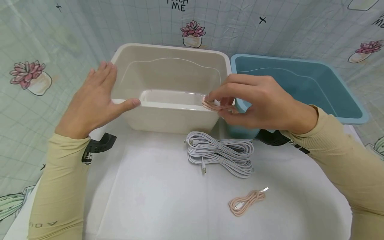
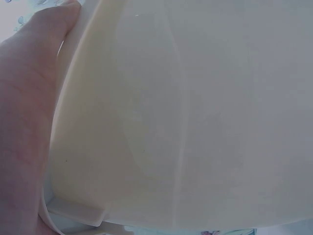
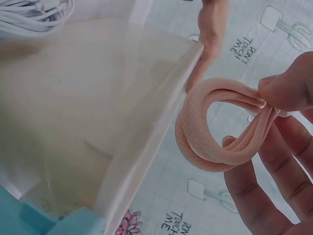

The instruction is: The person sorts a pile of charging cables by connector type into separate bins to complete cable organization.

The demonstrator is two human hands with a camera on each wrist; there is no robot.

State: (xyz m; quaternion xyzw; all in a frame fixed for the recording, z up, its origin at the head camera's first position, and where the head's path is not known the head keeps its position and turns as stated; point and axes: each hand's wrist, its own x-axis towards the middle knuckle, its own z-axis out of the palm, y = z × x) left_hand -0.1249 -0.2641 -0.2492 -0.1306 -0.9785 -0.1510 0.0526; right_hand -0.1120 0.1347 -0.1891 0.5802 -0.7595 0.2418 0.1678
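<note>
In the head view my right hand (image 1: 255, 100) pinches a coiled pink USB cable (image 1: 214, 105) over the front right rim of the beige bin (image 1: 168, 118). The right wrist view shows the pink loop (image 3: 193, 142) between thumb and fingers. My left hand (image 1: 93, 100) rests at the bin's front left corner, fingers straight and thumb across the front rim. In the left wrist view that hand (image 2: 24, 117) lies along the rim. Another coiled pink cable (image 1: 246, 202) lies on the table, nearer me than a bundle of white USB cables (image 1: 222, 154).
A blue bin (image 1: 345, 100) stands to the right of the beige one, partly behind my right hand. The white table (image 1: 156, 193) spreads in front of both bins. A patterned plastic sheet (image 1: 135, 23) lies behind them.
</note>
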